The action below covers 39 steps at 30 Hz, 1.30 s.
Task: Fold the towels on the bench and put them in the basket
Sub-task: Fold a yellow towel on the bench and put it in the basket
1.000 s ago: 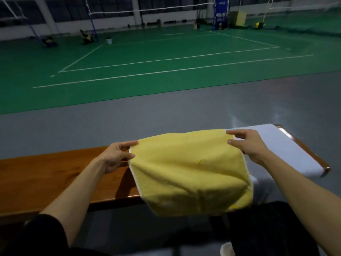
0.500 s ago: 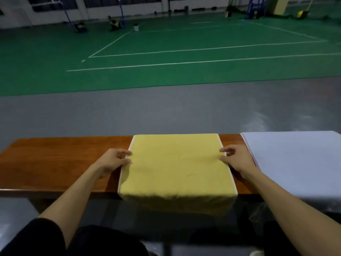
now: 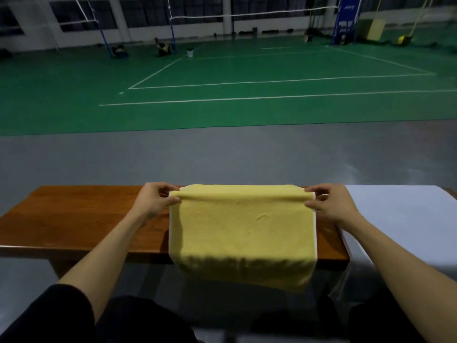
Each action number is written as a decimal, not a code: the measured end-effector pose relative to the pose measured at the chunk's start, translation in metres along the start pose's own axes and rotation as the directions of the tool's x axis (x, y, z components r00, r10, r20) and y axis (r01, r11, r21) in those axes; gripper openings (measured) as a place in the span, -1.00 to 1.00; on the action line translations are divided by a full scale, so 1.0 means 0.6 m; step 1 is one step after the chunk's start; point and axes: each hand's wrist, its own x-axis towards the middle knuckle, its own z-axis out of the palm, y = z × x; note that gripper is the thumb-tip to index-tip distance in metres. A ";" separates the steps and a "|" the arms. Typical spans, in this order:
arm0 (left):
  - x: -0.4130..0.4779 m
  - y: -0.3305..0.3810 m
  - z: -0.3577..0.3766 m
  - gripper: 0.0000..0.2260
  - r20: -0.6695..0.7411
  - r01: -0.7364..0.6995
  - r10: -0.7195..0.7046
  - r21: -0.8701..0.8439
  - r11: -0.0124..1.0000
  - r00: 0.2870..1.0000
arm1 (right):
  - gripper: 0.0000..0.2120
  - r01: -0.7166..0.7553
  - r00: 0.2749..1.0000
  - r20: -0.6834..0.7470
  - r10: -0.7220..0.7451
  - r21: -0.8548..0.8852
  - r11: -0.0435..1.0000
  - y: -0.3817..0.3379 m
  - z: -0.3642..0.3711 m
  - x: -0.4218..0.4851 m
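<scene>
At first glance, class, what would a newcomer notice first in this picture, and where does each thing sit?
The yellow towel draws the eye, spread across the middle of the bench with its near edge hanging over the front. The left hand and right hand pinch its far corners, where that edge curls up. A white towel lies at the bench's right end, and a green court fills the background.

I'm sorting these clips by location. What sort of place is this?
Most likely an indoor sports hall: a green court marked with white lines, nets strung between posts, and a wooden bench at the sideline, where the yellow towel lies.
</scene>
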 end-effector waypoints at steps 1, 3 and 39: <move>-0.003 0.008 -0.003 -0.78 -0.043 -0.021 0.021 0.019 1.000 0.999 | -0.74 0.006 1.000 -0.006 -0.006 -0.001 1.000 -0.006 -0.009 -0.003; -0.011 0.021 -0.007 -0.83 -0.136 -0.064 0.076 0.092 0.994 0.988 | -0.78 0.028 0.999 -0.028 -0.028 -0.006 1.000 -0.013 -0.026 -0.008; 0.340 0.189 0.095 -0.84 -0.346 0.000 -0.298 -0.653 0.758 0.890 | -0.81 -0.026 0.912 -0.313 0.265 0.600 0.800 -0.089 -0.014 0.360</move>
